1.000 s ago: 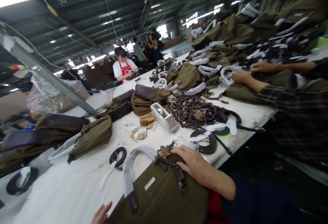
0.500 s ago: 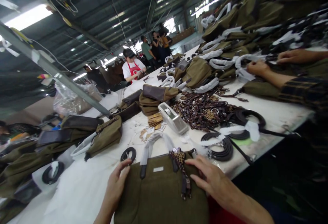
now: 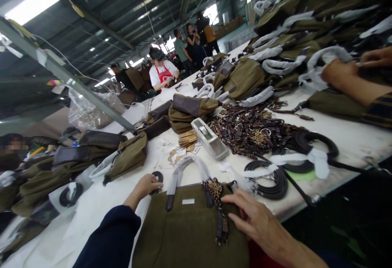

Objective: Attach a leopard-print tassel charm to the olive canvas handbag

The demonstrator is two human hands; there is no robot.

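Observation:
An olive fabric handbag lies in front of me, its handle wrapped in white padding and a small white label near its top edge. A leopard-print charm with dark braided tassels hangs at the bag's upper right. Beyond the bag's left corner, my left hand has its fingers closed on the edge of a small coiled black strap. My right hand rests at the bag's right side, thumb and fingers apart, just beside the charm.
A tape dispenser and brown tags lie ahead. Right of them are a pile of charms and coiled black straps. Stacked bags fill the right; a co-worker's hand is there. More bags lie left.
My left hand has left the bag's upper left corner and moved forward onto the small coiled strap. My right hand stays almost where it was beside the charm.

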